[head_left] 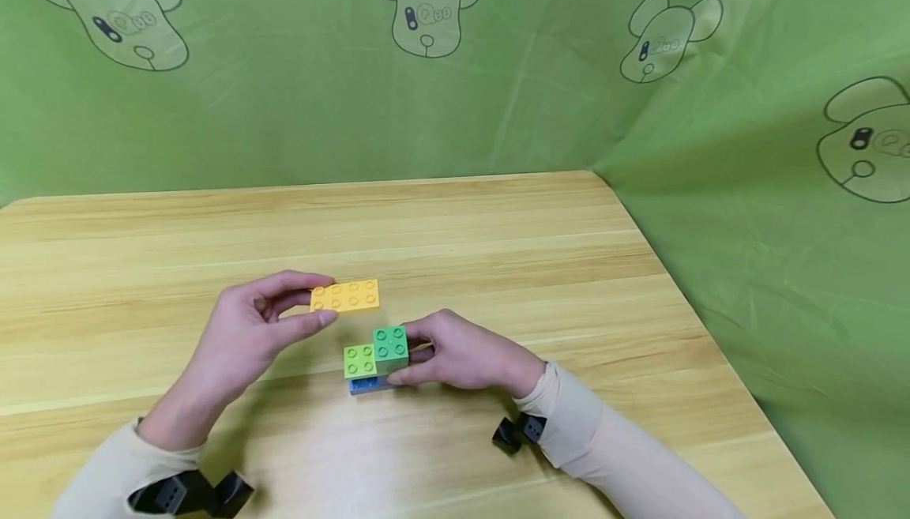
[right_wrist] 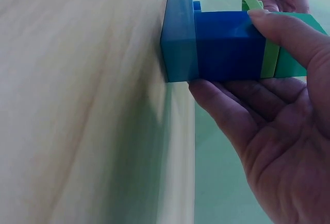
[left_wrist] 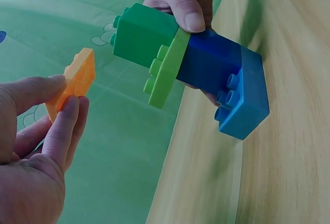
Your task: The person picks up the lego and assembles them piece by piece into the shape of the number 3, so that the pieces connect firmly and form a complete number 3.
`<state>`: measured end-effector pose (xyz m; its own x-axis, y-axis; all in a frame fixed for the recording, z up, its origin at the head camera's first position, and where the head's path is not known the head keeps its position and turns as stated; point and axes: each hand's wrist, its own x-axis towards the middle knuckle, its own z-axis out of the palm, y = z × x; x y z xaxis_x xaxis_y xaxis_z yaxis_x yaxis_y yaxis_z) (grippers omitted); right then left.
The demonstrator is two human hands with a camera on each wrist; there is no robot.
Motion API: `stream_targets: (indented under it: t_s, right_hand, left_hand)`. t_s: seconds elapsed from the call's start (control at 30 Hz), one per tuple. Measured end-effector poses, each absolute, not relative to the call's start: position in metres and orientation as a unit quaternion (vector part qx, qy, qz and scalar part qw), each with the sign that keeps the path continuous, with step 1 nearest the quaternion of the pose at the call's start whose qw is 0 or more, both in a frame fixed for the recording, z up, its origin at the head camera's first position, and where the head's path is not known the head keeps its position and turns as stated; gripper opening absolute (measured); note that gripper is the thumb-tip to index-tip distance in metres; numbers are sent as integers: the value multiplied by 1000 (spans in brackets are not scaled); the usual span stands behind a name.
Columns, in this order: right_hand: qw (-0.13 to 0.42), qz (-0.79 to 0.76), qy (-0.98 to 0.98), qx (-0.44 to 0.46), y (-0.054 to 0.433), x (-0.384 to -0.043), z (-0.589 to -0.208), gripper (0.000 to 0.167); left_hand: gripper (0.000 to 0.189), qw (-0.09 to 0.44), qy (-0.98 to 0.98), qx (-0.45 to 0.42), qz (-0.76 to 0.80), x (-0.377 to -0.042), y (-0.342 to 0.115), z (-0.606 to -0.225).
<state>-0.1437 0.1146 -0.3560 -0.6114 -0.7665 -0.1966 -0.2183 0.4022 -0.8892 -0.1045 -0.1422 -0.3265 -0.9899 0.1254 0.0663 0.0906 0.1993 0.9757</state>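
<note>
My left hand (head_left: 238, 337) pinches a thin orange-yellow building plate (head_left: 345, 296) by its left end, thumb on the near side. Its studs face up in the head view. My right hand (head_left: 465, 353) grips a stack of building bricks from the right. On top of that stack sits a green brick (head_left: 391, 349), over one end of a lime-green plate (head_left: 359, 361). Beneath the plate come a dark blue brick (left_wrist: 211, 62) and, lowest, a lighter blue brick (left_wrist: 250, 100) that sticks out with bare studs. The orange-yellow plate is apart from the stack, behind and left of it.
Both hands work over a wood-grain table (head_left: 498, 242). Green cloth (head_left: 298, 92) printed with cartoon animal heads hangs behind the table and along its right side. A black device (head_left: 192, 494) is strapped at the left wrist, another (head_left: 522, 430) at the right.
</note>
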Motion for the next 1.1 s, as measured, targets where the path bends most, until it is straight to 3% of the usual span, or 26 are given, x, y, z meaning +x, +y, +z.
stream_targets:
  t_s: [0.63, 1.1]
  right_hand:
    - [312, -455, 771, -317, 114, -144, -358, 32]
    - [312, -455, 771, -318, 115, -144, -357, 36]
  left_hand:
    - [38, 3, 760, 62, 647, -93, -135, -322]
    - [31, -54, 756, 116, 641, -86, -132, -324]
